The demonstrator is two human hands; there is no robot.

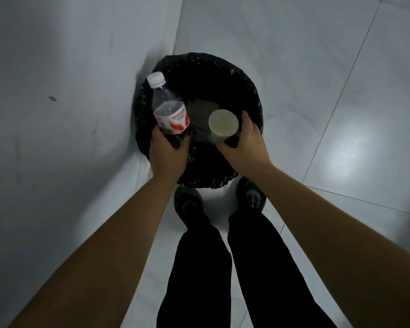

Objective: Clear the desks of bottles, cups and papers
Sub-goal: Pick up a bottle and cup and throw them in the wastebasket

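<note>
Left hand [167, 151] grasps bottle [169, 110], right hand [243, 144] grasps cup [223, 125] — both over the bin [251, 91] below them, not yet dropped; desks unseen.

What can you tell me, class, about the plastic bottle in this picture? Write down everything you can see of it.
The plastic bottle is clear, with a white screw cap still on and a white label printed in red. It looks nearly empty. The left hand grips its lower end, so the base is hidden, and the bottle tilts with its cap pointing away from the person. It is held above the bin, lined with a black bag, near the bin's left rim.
</note>
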